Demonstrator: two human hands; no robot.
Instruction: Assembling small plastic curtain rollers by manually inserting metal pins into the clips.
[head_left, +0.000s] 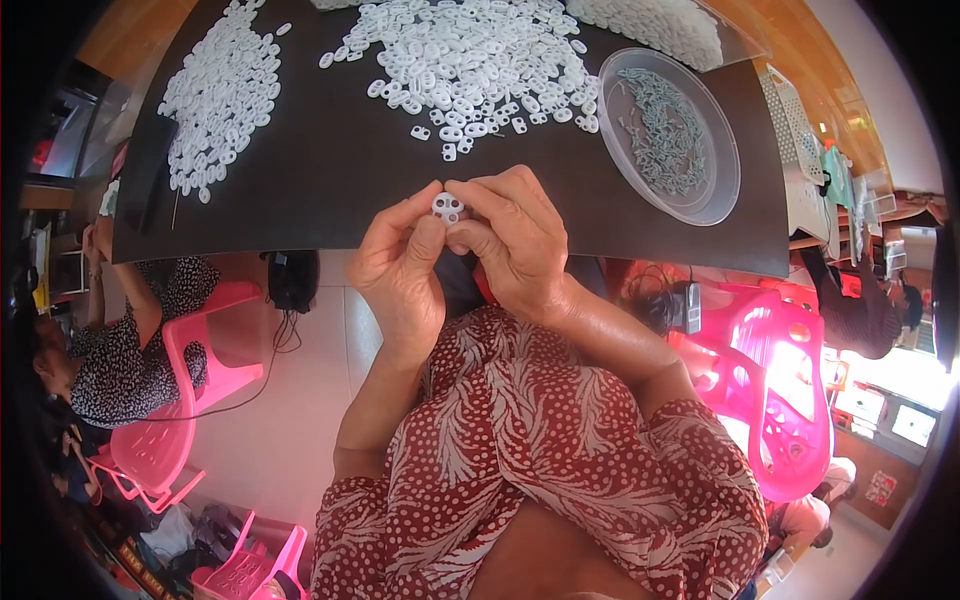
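My left hand and my right hand meet at the near edge of a black table, and together they pinch one small white plastic piece with holes between thumbs and fingertips. Just beyond the hands lies a big heap of the same white pieces. To the right of it stands a clear round dish holding many thin grey-green metal bits.
A second pile of white pieces lies at the table's left, beside a dark flat object. A clear bag of white pieces sits at the back right. Pink plastic chairs stand on both sides; a seated person is at the left.
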